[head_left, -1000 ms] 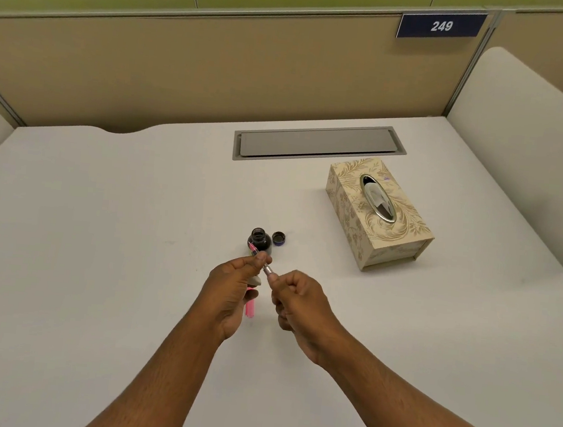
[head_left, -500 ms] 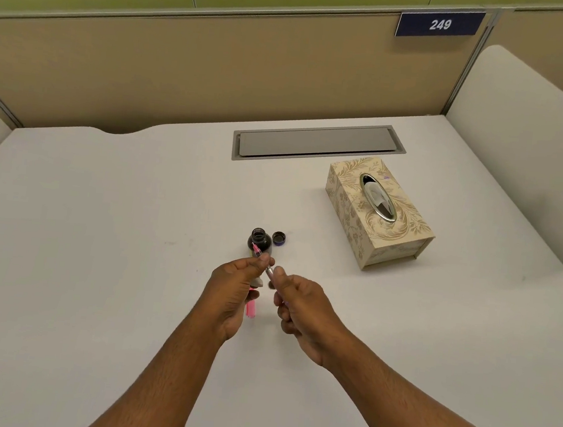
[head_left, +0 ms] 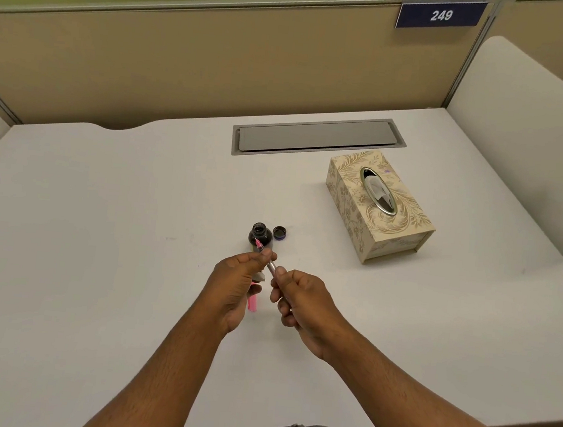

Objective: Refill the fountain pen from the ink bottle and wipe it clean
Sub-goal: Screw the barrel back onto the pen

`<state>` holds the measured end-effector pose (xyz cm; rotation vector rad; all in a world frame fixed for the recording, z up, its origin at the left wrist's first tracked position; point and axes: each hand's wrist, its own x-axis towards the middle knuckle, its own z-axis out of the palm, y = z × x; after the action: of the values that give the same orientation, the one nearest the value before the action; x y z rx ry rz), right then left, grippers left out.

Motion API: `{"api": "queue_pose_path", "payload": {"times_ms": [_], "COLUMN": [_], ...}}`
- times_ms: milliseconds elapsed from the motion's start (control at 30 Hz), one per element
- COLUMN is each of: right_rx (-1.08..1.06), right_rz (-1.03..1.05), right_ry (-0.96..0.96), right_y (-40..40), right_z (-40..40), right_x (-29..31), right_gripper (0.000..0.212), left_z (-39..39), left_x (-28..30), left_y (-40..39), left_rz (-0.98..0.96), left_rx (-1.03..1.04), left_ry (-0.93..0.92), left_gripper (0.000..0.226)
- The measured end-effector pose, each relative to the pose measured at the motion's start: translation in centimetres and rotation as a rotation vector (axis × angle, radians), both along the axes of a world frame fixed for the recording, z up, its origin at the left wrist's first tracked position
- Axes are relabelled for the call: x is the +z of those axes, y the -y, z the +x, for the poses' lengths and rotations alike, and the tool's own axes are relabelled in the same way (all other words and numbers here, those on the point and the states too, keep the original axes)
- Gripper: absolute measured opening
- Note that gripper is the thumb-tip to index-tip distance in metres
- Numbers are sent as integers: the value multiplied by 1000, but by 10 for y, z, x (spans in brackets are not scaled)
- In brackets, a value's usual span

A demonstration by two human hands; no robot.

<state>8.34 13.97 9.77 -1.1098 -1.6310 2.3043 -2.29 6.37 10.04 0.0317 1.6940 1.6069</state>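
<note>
The open ink bottle [head_left: 260, 236] stands on the white desk [head_left: 99, 230], and its dark cap [head_left: 279, 232] lies just to its right. My left hand [head_left: 237, 284] pinches the pink front section of the fountain pen [head_left: 258, 245], whose tip points up toward the bottle. A pink pen part [head_left: 253, 303] sticks out below that hand. My right hand [head_left: 299, 299] pinches the silver converter end [head_left: 272, 267] of the pen. Both hands hover close together just in front of the bottle.
A patterned tissue box [head_left: 377, 205] with a tissue in its slot sits to the right. A grey cable hatch [head_left: 318, 137] lies at the back of the desk. Partition walls [head_left: 184, 66] close off the back, and a white side panel [head_left: 526, 151] stands at the right.
My right hand's fingers have shifted slightly on the silver end of the pen, as if turning it. My left hand and the bottle have stayed where they were.
</note>
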Motion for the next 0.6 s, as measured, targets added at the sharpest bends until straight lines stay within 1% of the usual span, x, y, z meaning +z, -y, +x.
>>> {"api": "queue_pose_path", "payload": {"times_ms": [67, 133, 233, 300, 400, 533, 600], "right_rx": [16, 21, 19, 14, 35, 55, 93], "right_rz": [-14, 40, 168, 184, 140, 2, -28], "right_ry": [-5, 11, 32, 25, 12, -24, -4], "right_y": [0, 1, 2, 3, 3, -1, -5], "right_z": [1, 0, 0, 0, 0, 3, 4], "right_x": [2, 2, -1, -3, -2, -1, 1], "right_gripper": [34, 35, 29, 26, 26, 24, 22], "left_z": [0, 0, 2, 2, 0, -1, 0], "left_x": [0, -1, -1, 0, 3, 3, 1], "left_y": [1, 1, 2, 1, 1, 0, 0], "left_rz": [-5, -8, -15, -4, -14, -33, -38], "left_rx": [-9, -14, -31, -48, -91, -112, -121], "left_ry": [-10, -19, -27, -9, -26, -29, -23], "left_gripper": [14, 15, 15, 16, 18, 19, 20]}}
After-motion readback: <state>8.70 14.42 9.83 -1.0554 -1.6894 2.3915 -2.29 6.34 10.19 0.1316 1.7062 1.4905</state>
